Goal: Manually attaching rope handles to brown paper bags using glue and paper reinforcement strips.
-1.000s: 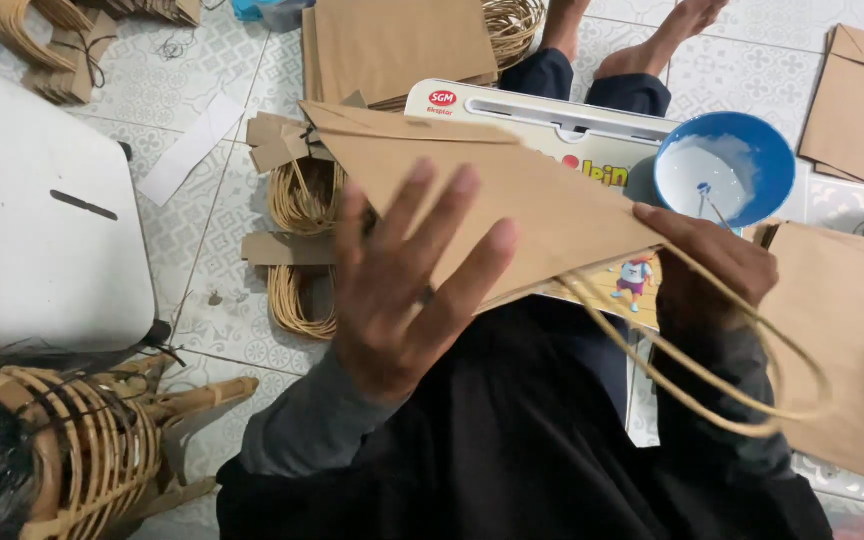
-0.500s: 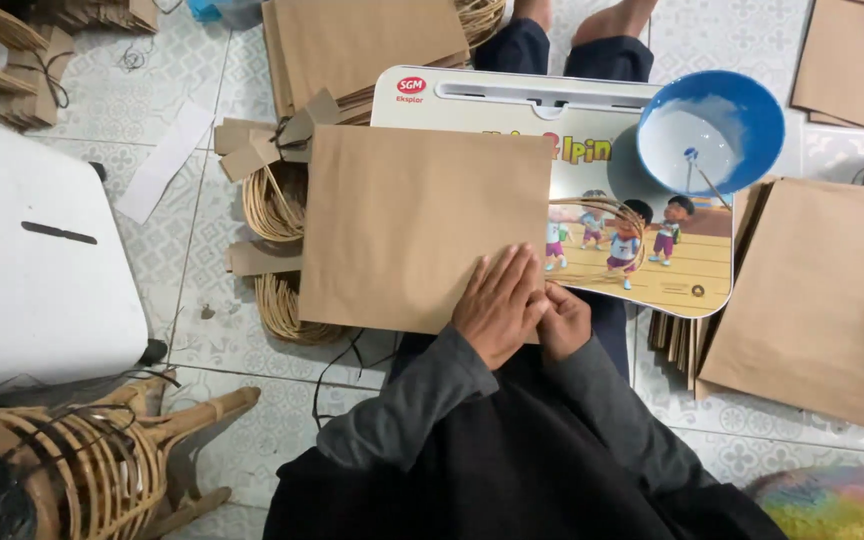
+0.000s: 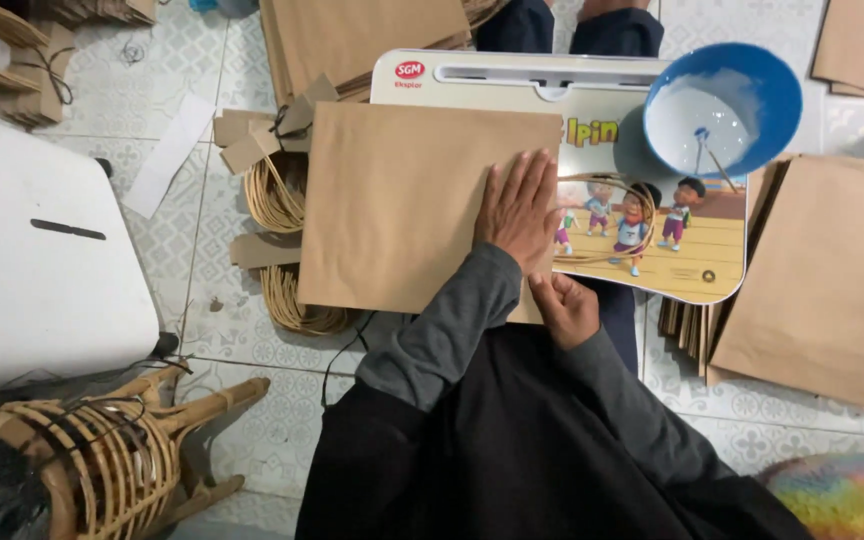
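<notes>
Nearest, at six o'clock, the person's dark lap and grey sleeves fill the bottom of the view. Just above, the right hand (image 3: 564,308) is curled narrow, its fingertips pinching the lower right corner of the brown paper bag (image 3: 412,205). The left hand (image 3: 519,207) lies flat and wide on the bag's right edge, fingers spread toward twelve o'clock, pressing it down. The bag lies flat across the left half of a small lap tray (image 3: 642,170) with a cartoon picture, which serves as the surface. A loop of twine handle (image 3: 607,220) curves over the picture just past the left fingertips. At one o'clock a blue bowl (image 3: 722,108) of white glue stands on the tray's far right corner, a thin stick in it. At three o'clock a stack of brown bags (image 3: 832,270) lies on the tiled floor. At ten o'clock bundles of twine handles (image 3: 277,195) and card strips lie by the bag's left edge. At nine o'clock stands a white box (image 3: 32,250), at seven a rattan stool (image 3: 102,450). Farthest, at twelve, another pile of bags (image 3: 372,35)
</notes>
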